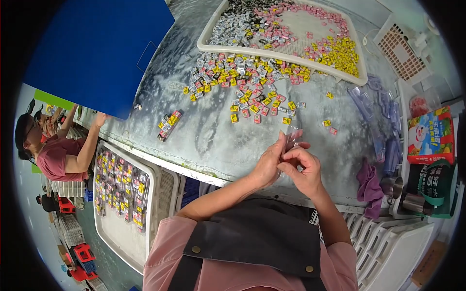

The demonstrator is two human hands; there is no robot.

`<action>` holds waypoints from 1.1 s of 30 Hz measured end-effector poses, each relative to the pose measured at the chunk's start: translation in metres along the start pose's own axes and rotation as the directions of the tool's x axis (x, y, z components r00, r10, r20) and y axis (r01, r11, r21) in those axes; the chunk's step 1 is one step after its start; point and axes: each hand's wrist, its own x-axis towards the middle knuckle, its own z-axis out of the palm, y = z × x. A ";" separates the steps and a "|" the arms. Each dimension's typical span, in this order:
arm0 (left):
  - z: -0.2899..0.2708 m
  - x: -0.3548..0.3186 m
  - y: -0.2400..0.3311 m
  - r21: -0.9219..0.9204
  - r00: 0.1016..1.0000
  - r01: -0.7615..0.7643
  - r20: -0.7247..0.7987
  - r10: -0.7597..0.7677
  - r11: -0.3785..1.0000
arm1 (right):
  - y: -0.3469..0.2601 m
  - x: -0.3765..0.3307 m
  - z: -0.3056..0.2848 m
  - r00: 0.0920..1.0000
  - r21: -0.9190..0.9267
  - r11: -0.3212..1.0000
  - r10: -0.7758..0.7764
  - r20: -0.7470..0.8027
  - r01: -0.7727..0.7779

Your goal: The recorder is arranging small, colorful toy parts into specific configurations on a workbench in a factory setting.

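Observation:
My left hand [268, 164] grips a narrow, clear plastic package [292, 137] above the near edge of the table. Against its lower right side my right hand [304, 169] is closed, thumb and forefinger curled together at the plastic. Some pink shows through the upper end of the package, though glare hides what is inside. Just beyond my hands lies a loose spread of small block-shaped pieces [257, 99] in pink, yellow, white and black. A filled package [169, 125] of such pieces rests on the table to the left.
A white tray [286, 55] of sorted pieces stands at the back. Clear empty packages [361, 104], a purple cloth [370, 188] and a metal cup [391, 186] are at the right. Filled packages lie in a lower tray [116, 242]. A co-worker [63, 155] stands left beside a blue panel [97, 53].

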 end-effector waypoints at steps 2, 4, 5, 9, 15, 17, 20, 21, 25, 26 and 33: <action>-0.002 0.002 -0.003 0.002 1.000 -0.008 0.003 0.008 1.000 | 0.000 -0.002 -0.002 0.998 -0.007 0.998 0.054 0.008 -0.054; -0.007 0.004 -0.008 0.176 0.999 -0.027 -0.013 0.030 0.984 | -0.004 0.001 -0.004 0.998 0.035 0.997 0.066 -0.014 -0.065; -0.007 0.003 -0.010 0.177 0.999 -0.028 -0.013 0.030 0.984 | -0.005 0.002 -0.005 0.996 0.076 0.994 0.079 -0.036 -0.076; 0.000 0.003 -0.007 0.315 0.995 -0.085 -0.022 0.097 0.945 | -0.008 0.007 -0.012 0.992 0.087 0.990 0.118 -0.047 -0.114; 0.004 0.007 -0.001 0.206 0.996 -0.076 -0.036 0.085 0.976 | -0.013 0.011 -0.009 0.996 0.014 0.999 0.053 -0.073 -0.052; 0.003 0.006 0.000 0.216 0.995 -0.079 -0.040 0.090 0.973 | -0.013 0.010 -0.010 0.997 -0.005 1.000 0.024 -0.067 -0.025; 0.002 0.005 -0.001 0.208 0.999 -0.035 -0.013 0.038 0.977 | -0.014 0.009 -0.012 0.998 -0.029 0.999 0.030 -0.050 -0.032; 0.003 0.005 -0.001 0.165 0.999 -0.035 -0.014 0.038 0.986 | -0.014 0.009 -0.011 0.998 -0.029 0.999 0.029 -0.051 -0.031; 0.013 0.003 0.002 0.087 0.997 -0.060 -0.052 0.065 0.994 | -0.014 0.008 -0.010 0.997 -0.006 0.999 0.034 -0.073 -0.035; 0.013 0.003 0.001 0.087 0.997 -0.061 -0.052 0.065 0.994 | -0.014 0.008 -0.010 0.998 -0.010 1.000 0.023 -0.060 -0.024; 0.010 0.003 0.000 0.076 1.000 -0.005 -0.008 0.006 0.997 | -0.013 0.006 -0.010 0.998 0.007 1.000 0.026 -0.062 -0.026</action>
